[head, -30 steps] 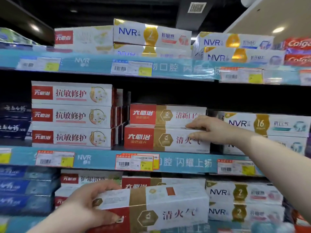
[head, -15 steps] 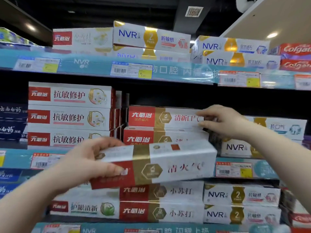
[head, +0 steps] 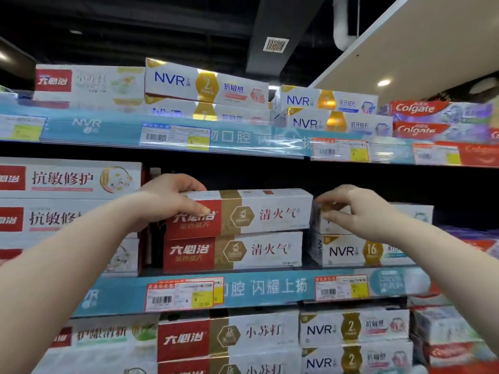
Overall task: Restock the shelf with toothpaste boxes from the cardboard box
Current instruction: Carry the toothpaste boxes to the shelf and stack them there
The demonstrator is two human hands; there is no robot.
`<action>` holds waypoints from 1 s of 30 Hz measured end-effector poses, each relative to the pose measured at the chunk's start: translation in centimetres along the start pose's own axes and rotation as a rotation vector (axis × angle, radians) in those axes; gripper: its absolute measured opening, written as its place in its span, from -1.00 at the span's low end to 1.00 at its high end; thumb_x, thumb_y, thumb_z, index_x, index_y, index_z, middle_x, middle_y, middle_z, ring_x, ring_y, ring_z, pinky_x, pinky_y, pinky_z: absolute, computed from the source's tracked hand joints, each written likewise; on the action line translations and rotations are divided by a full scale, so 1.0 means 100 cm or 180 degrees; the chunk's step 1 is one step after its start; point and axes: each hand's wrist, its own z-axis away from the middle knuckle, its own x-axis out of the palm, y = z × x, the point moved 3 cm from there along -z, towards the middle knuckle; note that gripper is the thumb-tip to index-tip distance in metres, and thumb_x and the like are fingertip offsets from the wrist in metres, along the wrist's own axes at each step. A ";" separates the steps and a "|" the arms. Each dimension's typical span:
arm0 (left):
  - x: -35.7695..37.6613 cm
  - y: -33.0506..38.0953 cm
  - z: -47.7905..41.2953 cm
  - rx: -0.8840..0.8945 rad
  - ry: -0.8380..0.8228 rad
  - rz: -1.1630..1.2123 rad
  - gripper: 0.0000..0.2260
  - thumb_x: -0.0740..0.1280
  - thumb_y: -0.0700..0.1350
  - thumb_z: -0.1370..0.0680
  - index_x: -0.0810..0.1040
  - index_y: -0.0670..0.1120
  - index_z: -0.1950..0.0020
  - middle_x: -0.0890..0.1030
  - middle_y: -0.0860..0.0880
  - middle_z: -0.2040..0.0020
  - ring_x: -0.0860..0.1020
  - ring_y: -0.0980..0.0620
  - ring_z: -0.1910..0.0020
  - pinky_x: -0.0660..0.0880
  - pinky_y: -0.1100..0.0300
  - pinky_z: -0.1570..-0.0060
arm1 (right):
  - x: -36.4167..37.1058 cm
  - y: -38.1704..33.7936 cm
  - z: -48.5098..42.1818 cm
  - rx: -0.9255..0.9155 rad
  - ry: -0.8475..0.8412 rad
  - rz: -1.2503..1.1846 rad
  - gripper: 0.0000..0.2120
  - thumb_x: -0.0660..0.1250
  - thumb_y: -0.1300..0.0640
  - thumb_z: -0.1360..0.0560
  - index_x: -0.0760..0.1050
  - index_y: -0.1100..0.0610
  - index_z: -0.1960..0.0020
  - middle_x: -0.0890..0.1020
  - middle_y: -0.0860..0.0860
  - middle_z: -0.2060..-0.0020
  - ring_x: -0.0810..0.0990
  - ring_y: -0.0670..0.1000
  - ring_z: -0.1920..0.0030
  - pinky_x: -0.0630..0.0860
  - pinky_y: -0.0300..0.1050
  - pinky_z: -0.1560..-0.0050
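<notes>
My left hand [head: 172, 201] grips the left end of a red, gold and white toothpaste box [head: 270, 211]. That box lies level on top of a matching box [head: 264, 251] on the middle shelf [head: 270, 288]. To the right, my right hand [head: 356, 211] pinches the left end of the upper NVR box [head: 415, 214], which sits on a second NVR box [head: 348, 251]. The cardboard box is out of view.
A stack of white and red boxes [head: 62, 201] stands close to the left of the held box. A dark gap opens above the held box under the top shelf [head: 243, 139]. More toothpaste boxes [head: 229, 338] fill the shelf below, and Colgate boxes [head: 432, 117] sit top right.
My left hand has lifted the toothpaste box from in front of the lower shelf up onto the stack on the middle shelf. My right hand has shifted right onto the NVR box.
</notes>
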 end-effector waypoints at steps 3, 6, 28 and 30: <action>0.003 -0.005 -0.006 0.0004 0.0219 0.0036 -0.72 0.47 -0.13 -0.39 0.57 -0.02 -0.08 0.65 -0.06 0.00 0.64 -0.03 0.10 0.55 0.11 0.07 | 0.008 -0.002 -0.001 0.0087 -0.0054 -0.0031 -0.63 0.34 0.05 -0.46 0.46 0.00 -0.26 0.52 -0.02 -0.10 0.49 -0.04 -0.03 0.44 -0.18 -0.07; 0.007 -0.009 -0.006 0.0035 0.0417 -0.0111 -0.66 0.46 -0.08 -0.40 0.56 -0.02 -0.15 0.64 -0.05 -0.02 0.63 0.01 0.12 0.56 0.09 0.01 | 0.016 -0.008 -0.002 0.0173 -0.0131 -0.0133 -0.61 0.35 0.05 -0.46 0.42 0.00 -0.27 0.52 -0.01 -0.08 0.51 -0.02 0.00 0.51 -0.14 -0.01; 0.047 -0.054 0.046 -0.0423 0.0757 0.0580 -0.50 0.38 -0.16 -0.47 0.30 0.11 -0.33 0.61 0.06 -0.11 0.61 -0.01 -0.04 0.52 -0.11 -0.15 | 0.072 -0.029 0.026 0.0668 -0.0270 -0.1042 -0.60 0.34 0.08 -0.46 0.37 -0.10 -0.27 0.48 -0.06 -0.27 0.48 0.01 -0.22 0.49 0.03 -0.22; 0.045 -0.055 0.047 -0.0398 0.0717 0.0635 -0.56 0.38 -0.17 -0.47 0.33 0.11 -0.27 0.62 0.07 -0.08 0.62 0.01 -0.02 0.52 -0.12 -0.14 | 0.074 -0.031 0.029 0.0623 -0.0240 -0.1011 -0.56 0.34 0.07 -0.46 0.35 -0.08 -0.32 0.46 -0.07 -0.29 0.45 0.00 -0.26 0.46 0.00 -0.26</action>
